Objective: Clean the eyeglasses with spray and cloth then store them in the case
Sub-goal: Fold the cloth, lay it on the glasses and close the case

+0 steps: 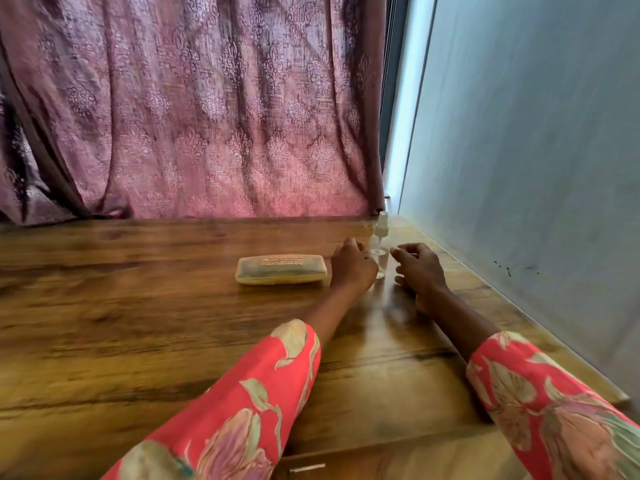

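A translucent yellowish eyeglass case [281, 269] lies shut on the wooden table [138, 306], something dark showing faintly inside. A small clear spray bottle [381, 244] with a white nozzle stands upright just right of it. My left hand [352, 266] sits between case and bottle, fingers loosely curled, holding nothing. My right hand [420, 271] rests on the table right of the bottle, fingers relaxed and slightly curled toward it, apart from it. No eyeglasses or cloth show outside the case.
A purple patterned curtain [207, 116] hangs behind the table's far edge. A pale wall [536, 168] runs along the table's right edge. The picture is motion-blurred.
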